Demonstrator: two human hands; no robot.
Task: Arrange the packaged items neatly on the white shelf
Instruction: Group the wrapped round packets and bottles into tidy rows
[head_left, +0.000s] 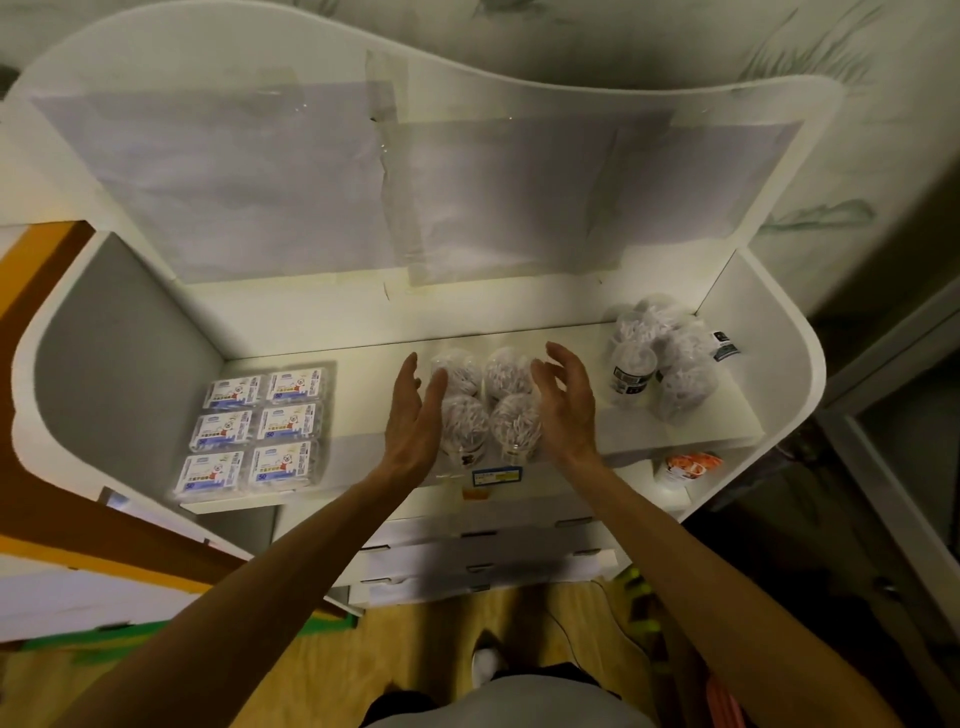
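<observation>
On the white shelf (363, 364), several clear round tubs of cotton swabs (485, 402) stand in a two-by-two block at the middle. My left hand (415, 415) is open at the block's left side, fingers straight, close to the tubs. At the block's right side my right hand (566, 400) is open as well, fingers slightly curled. Neither hand holds anything. Several flat blue-and-white packs (257, 431) lie in a tidy grid at the left. A loose heap of more swab tubs (660, 364) lies at the right end.
The shelf has tall white side walls (769, 364) and a back panel covered with taped sheets. A small orange-and-white packet (685, 467) lies on a lower ledge at the right. White drawers (483, 551) sit below; a brown and orange board (62, 467) stands left.
</observation>
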